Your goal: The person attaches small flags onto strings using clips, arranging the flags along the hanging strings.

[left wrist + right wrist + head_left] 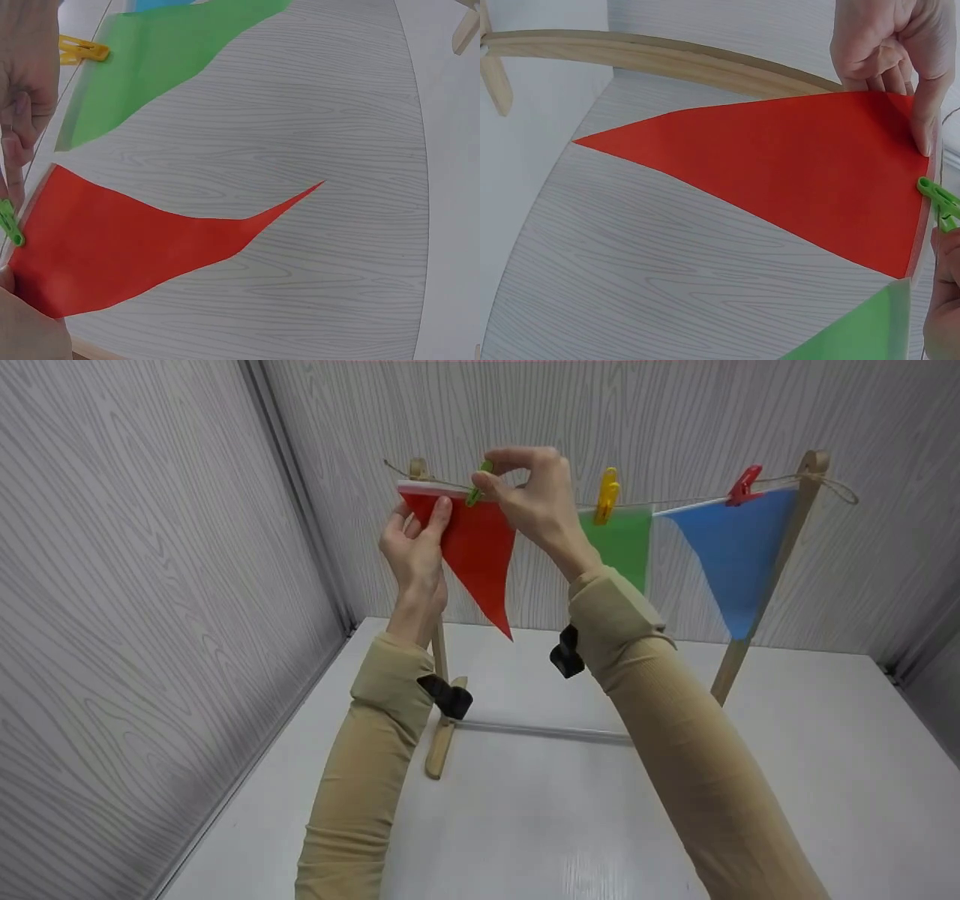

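A red triangular pennant (480, 547) hangs point down at the left part of a thin string (675, 501). My left hand (416, 547) pinches its upper left corner, thumb in front and fingers behind. My right hand (544, 499) pinches the handles of a green clothespin (480, 484) between thumb and fingers. In the right wrist view the tip of the green clothespin (934, 195) overlaps the pennant's top edge, just beside the left thumb. To the right, a yellow clothespin (606, 496) holds a green pennant (622, 544), and a red clothespin (744, 486) holds a blue pennant (739, 555).
Two wooden posts, the right post (776, 562) leaning outward, carry the string. The left post stands on a wooden foot (442, 735), and a pale bar (547, 730) runs low across the white table (525, 810). Wood-grain panels (150, 547) rise at the left and back.
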The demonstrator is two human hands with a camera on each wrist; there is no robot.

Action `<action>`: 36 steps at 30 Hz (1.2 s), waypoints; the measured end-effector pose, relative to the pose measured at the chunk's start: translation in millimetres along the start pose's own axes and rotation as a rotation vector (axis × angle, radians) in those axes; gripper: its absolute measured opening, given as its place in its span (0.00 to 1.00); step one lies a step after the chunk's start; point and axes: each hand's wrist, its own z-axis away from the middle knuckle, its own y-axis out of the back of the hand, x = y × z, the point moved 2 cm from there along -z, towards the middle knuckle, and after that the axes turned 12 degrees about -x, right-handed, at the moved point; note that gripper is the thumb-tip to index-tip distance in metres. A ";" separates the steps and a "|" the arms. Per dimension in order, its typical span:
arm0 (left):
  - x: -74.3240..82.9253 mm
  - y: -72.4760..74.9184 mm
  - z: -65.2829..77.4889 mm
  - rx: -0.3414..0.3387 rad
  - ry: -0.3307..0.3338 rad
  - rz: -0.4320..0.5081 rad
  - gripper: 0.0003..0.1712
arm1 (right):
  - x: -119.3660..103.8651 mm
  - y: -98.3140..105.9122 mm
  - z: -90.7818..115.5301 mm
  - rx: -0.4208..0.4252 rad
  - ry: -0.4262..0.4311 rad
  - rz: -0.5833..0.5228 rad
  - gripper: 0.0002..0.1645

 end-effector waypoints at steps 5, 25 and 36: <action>-0.9 1.7 -0.3 0.022 0.008 -0.019 0.27 | 1.2 0.6 2.2 -0.002 0.002 0.014 0.22; -1.0 6.8 1.3 0.043 -0.004 -0.043 0.22 | 2.9 -2.6 4.1 -0.051 -0.092 -0.105 0.25; 4.5 2.6 0.5 0.026 -0.038 -0.066 0.19 | -1.6 -8.7 2.3 -0.059 -0.030 -0.111 0.16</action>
